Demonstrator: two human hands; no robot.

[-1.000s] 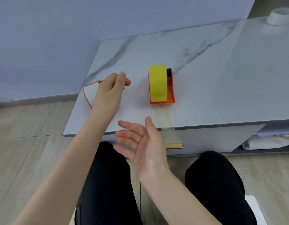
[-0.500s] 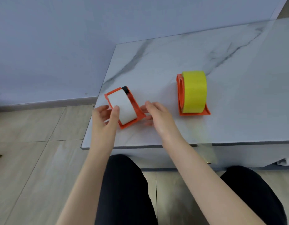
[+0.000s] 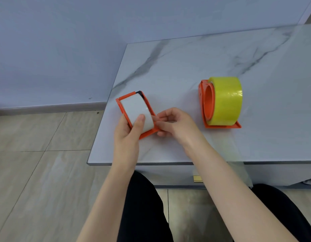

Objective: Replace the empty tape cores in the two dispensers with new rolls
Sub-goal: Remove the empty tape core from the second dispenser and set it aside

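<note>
My left hand (image 3: 128,131) grips the orange plastic dispenser with the white tape roll (image 3: 136,112), thumb on the roll; my right hand (image 3: 175,124) pinches its near right edge. The yellow-roll orange dispenser (image 3: 222,102) stands right on the marble tabletop (image 3: 186,63).

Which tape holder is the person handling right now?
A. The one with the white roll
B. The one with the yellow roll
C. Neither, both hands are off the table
A: the left hand holds the dispenser with the white roll, thumb on the roll, and the right hand touches its edge; the yellow roll stands apart, untouched.
</note>
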